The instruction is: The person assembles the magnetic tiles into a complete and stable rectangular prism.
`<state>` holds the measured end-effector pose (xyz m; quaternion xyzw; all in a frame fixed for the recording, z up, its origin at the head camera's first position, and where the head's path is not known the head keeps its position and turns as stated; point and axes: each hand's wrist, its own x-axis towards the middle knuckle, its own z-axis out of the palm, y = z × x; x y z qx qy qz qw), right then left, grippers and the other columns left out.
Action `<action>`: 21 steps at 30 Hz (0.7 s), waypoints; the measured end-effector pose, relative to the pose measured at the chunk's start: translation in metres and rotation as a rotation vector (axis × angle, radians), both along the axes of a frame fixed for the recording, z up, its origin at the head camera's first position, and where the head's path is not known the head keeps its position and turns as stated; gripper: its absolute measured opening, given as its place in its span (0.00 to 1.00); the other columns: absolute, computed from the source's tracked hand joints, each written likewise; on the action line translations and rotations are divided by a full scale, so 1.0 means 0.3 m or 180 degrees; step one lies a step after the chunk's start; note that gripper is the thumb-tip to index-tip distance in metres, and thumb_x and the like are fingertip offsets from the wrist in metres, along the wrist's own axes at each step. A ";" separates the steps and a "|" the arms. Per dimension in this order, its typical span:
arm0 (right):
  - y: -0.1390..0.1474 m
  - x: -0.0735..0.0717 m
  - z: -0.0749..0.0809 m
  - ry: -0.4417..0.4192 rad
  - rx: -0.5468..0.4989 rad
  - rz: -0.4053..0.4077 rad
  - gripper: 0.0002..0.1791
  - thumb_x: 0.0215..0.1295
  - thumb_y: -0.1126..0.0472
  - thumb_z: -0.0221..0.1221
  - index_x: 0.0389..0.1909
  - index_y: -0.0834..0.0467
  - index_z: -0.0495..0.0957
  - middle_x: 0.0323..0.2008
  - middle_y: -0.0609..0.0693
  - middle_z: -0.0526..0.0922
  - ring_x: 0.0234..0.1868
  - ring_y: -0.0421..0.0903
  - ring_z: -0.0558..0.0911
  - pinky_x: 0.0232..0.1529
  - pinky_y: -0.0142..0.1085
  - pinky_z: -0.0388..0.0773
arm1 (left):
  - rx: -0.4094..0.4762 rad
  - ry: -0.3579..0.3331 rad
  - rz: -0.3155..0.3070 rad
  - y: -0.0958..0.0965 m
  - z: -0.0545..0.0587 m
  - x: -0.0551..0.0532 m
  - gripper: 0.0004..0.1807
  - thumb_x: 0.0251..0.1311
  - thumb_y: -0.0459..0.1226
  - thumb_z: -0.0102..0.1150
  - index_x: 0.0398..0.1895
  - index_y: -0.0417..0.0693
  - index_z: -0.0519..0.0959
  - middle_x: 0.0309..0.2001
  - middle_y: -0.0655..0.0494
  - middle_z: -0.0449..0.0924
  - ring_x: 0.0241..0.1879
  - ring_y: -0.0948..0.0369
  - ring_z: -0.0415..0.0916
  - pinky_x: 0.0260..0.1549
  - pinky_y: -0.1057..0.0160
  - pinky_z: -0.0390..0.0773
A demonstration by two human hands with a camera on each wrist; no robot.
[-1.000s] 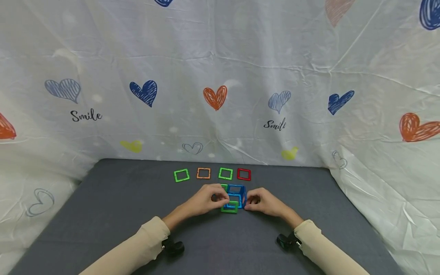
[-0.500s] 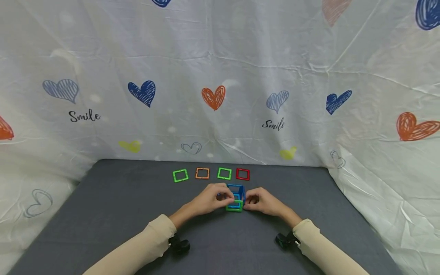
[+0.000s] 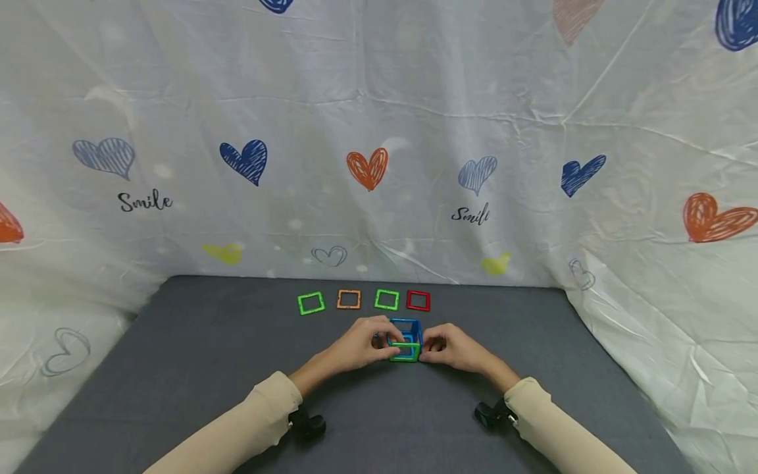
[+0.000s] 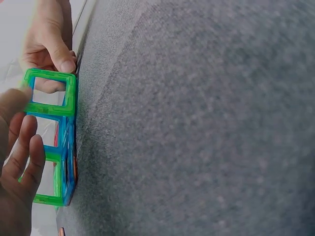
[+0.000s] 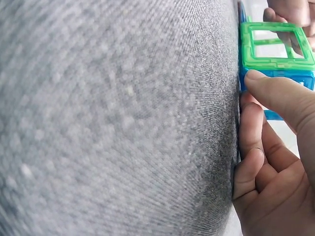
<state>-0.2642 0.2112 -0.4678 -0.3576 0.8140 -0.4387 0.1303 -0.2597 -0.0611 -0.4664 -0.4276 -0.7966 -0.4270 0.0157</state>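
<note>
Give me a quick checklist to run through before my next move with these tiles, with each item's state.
1. Front tile standing: ok, roughly upright.
2. Left hand on it: ok, pinching its top edge.
3. Right hand on the blue side: ok, thumb near the front corner.
4. Front tile fully joined to the blue side: cannot tell, too fine to see.
5. A hand free: not ok, both are occupied.
6. Spares separate: ok, left green, orange, right green and red in a row behind.

Two hands point(image 3: 362, 343) point(image 3: 454, 349), one structure point(image 3: 408, 344), four flat frames point(image 3: 349, 307) — two green
</note>
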 end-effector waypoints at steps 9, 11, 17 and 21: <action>0.001 0.002 0.002 -0.0003 -0.0013 0.0012 0.02 0.66 0.68 0.68 0.37 0.59 0.85 0.31 0.51 0.85 0.28 0.46 0.81 0.30 0.33 0.78 | 0.0018 -0.0071 -0.0030 -0.002 -0.004 0.010 0.12 0.62 0.29 0.70 0.47 0.49 0.86 0.41 0.60 0.79 0.35 0.68 0.79 0.32 0.67 0.80; 0.000 0.002 0.002 -0.0015 -0.0005 -0.0002 0.02 0.66 0.69 0.68 0.36 0.60 0.84 0.31 0.52 0.85 0.27 0.46 0.81 0.30 0.32 0.77 | 0.0032 -0.0072 -0.0039 -0.002 -0.004 0.010 0.12 0.62 0.29 0.70 0.47 0.49 0.86 0.41 0.61 0.79 0.35 0.68 0.78 0.32 0.67 0.80; -0.005 0.003 0.001 0.0011 -0.0025 0.0026 0.03 0.64 0.75 0.66 0.35 0.66 0.83 0.30 0.59 0.84 0.26 0.48 0.79 0.28 0.32 0.76 | 0.0035 -0.0084 -0.0054 -0.002 -0.001 0.010 0.12 0.62 0.30 0.70 0.48 0.50 0.86 0.41 0.61 0.79 0.35 0.67 0.79 0.32 0.68 0.81; -0.004 0.001 0.001 0.0044 -0.0039 0.0070 0.03 0.65 0.74 0.66 0.35 0.65 0.83 0.30 0.58 0.84 0.26 0.48 0.79 0.28 0.32 0.76 | 0.0034 -0.0064 -0.0066 0.000 0.003 0.010 0.12 0.62 0.29 0.70 0.47 0.50 0.86 0.39 0.60 0.78 0.35 0.67 0.79 0.33 0.68 0.81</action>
